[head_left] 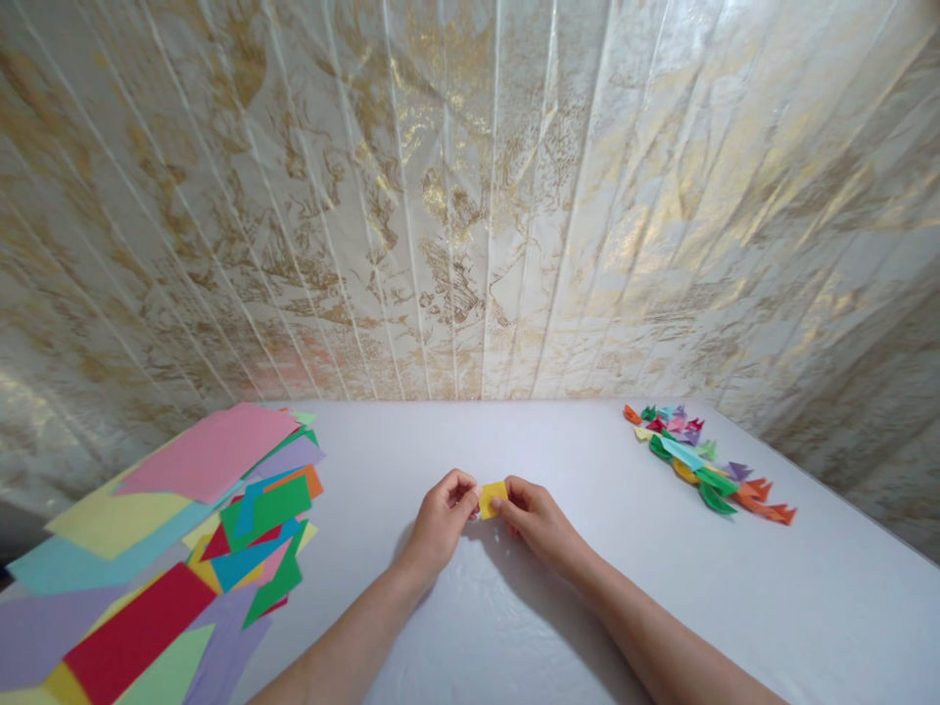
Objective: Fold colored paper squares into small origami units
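Observation:
A small folded piece of yellow paper [492,499] is held just above the white table, between my two hands. My left hand [445,514] pinches its left edge with thumb and fingertips. On the other side, my right hand [535,517] grips the paper, its thumb lying across the front face. The fingers behind the paper are partly hidden.
Coloured paper sheets and cut pieces lie in an overlapping pile at the left, with a pink sheet [212,450] and a red piece [139,632] on top. Several small folded paper figures [682,452] are clustered at the right. A gold-patterned curtain [455,215] hangs behind the table [441,646].

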Motion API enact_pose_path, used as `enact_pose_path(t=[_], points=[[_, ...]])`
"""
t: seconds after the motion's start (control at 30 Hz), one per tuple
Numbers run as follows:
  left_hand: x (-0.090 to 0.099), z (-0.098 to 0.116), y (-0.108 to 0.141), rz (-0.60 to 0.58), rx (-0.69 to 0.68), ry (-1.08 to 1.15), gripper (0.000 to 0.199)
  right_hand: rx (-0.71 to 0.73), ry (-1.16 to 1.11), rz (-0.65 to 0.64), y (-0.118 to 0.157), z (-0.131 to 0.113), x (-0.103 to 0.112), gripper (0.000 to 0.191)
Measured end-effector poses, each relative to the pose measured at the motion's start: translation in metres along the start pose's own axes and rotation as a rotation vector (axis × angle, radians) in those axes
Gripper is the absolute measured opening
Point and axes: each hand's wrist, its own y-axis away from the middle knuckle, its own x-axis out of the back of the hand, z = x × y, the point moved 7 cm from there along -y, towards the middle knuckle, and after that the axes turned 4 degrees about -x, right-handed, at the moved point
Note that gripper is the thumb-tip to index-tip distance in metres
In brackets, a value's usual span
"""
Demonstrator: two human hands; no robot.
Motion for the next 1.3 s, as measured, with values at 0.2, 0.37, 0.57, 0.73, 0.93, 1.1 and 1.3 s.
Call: enact_pose_path(t=[0.2,0.37,0.57,0.73,0.93,1.1,1.3], points=[[-0.002,-0.003,-0.001,-0.047,0.015,-0.018,0.023,-0.022,0.001,-0.037,0.000,0.002,0.001,0.031],[-0.004,0.000,-0.001,-0.081,-0.003,-0.085,0.026,0.002,0.053,-0.018,-0.001,-0.004,0.006,0.032],[-0.001,-0.002,-0.001,-0.027,0.019,-0.163,0.026,-0.032,0.051,0.066,-0.007,0.004,0.015,0.027],[-0.009,0.000,0.007,-0.074,-0.080,-0.442,0.019,-0.034,0.341,0.184,-0.004,0.003,0.023,0.015],[-0.016,0.018,0.018,-0.087,-0.213,-0.844,0.010,-0.004,0.742,0.160,0.000,-0.007,0.013,0.011],[-0.028,0.021,0.022,-0.254,-0.366,-0.956,0.023,0.014,0.877,0.151,-0.003,-0.012,0.009,0.012],[-0.033,0.008,0.031,-0.323,-0.297,-1.101,0.042,-0.022,0.940,0.189,0.003,-0.015,0.019,0.022]])
